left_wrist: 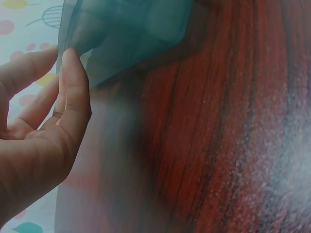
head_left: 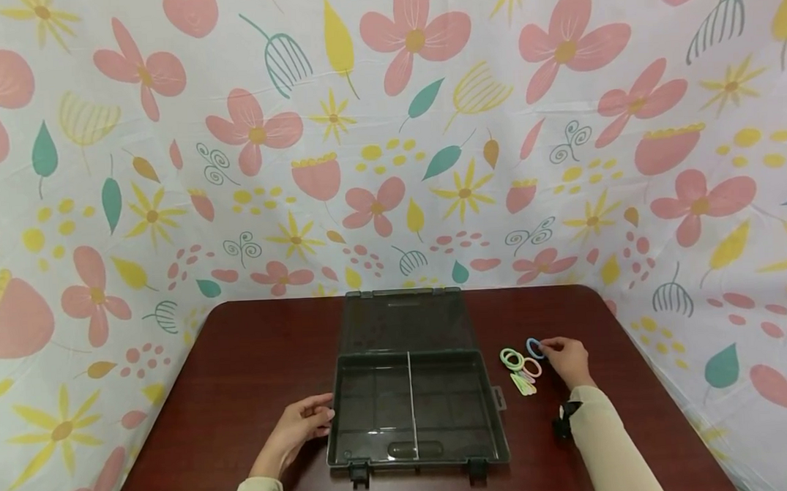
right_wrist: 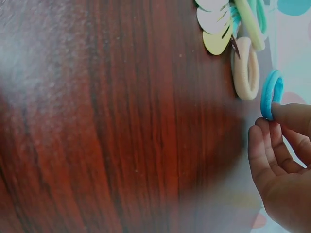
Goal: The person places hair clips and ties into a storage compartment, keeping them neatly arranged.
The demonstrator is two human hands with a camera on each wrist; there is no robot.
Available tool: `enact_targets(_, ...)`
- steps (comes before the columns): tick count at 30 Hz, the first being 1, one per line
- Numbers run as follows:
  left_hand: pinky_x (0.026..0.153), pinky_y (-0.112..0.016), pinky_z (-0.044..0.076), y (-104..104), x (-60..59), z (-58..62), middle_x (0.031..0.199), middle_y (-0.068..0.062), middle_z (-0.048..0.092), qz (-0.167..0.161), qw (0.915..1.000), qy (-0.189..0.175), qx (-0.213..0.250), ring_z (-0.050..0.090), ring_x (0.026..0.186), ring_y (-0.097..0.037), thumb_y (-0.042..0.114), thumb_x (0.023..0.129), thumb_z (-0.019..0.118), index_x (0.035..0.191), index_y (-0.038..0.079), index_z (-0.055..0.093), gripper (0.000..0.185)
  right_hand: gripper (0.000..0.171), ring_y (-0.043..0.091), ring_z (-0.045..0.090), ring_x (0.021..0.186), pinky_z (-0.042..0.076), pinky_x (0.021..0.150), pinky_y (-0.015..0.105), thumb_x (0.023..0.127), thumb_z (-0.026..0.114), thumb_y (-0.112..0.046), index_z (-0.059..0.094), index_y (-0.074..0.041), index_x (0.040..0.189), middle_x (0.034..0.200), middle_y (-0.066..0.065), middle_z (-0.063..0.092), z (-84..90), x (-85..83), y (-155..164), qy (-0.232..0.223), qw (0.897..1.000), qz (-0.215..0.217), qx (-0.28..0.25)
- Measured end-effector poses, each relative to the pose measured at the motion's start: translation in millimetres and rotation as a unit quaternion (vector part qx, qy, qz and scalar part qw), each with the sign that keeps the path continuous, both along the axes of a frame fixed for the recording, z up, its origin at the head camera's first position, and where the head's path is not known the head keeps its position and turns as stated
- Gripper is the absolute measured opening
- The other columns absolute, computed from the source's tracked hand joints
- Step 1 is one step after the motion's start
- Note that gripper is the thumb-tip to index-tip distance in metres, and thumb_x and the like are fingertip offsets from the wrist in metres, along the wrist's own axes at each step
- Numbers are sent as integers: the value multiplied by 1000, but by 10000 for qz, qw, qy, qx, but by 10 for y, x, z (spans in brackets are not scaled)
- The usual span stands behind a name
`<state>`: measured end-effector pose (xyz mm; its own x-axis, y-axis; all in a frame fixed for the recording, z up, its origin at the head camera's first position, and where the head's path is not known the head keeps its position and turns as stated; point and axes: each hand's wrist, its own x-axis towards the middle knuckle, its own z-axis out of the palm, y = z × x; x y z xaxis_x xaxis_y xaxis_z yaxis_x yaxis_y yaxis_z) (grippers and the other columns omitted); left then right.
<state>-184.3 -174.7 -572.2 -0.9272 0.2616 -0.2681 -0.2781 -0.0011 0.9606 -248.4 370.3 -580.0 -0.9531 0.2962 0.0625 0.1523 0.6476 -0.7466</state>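
A dark translucent plastic box (head_left: 373, 393) lies on the table with its lid (head_left: 406, 322) folded back. An upright divider (head_left: 412, 398) splits its inside in two. Against the box's left wall rest the fingertips of my left hand (head_left: 302, 424), the fingers loosely bent. To the right of the box, my right hand (head_left: 568, 359) pinches a blue hair tie (right_wrist: 267, 99) between thumb and fingers. Beside it lie a pink hair tie (head_left: 532, 368), green and yellowish hair ties (head_left: 511, 358), and several yellow, green and pale hair clips (head_left: 523, 383).
The dark red wood-grain table (head_left: 260, 354) carries the box. A white cloth (head_left: 376, 151) with flowers and leaves hangs around its back and sides. Black latches (head_left: 359, 474) stick out at the box's front, and a tab (head_left: 499, 397) juts from its right side.
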Motion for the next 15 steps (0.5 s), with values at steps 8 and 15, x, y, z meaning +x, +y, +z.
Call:
enact_targets(8, 71, -30, 55, 12, -6, -10, 87, -2, 59, 42, 10000, -33, 55, 63, 77, -14, 5, 90, 66, 135, -12, 46, 52, 26, 12, 62, 69, 50, 58, 23, 94, 62, -15, 67, 6, 110, 93, 18, 67, 115, -15, -56, 117, 9980, -197, -593)
enact_targets(15, 71, -29, 55, 9, -7, -3, 88, -3, 60, -7, 10000, 16, 4, 62, 78, -15, 6, 91, 66, 135, -12, 45, 52, 32, 16, 63, 78, 54, 67, 28, 97, 59, -19, 64, 5, 116, 106, 24, 64, 232, -23, -150, 128, 9946, 79, -1031)
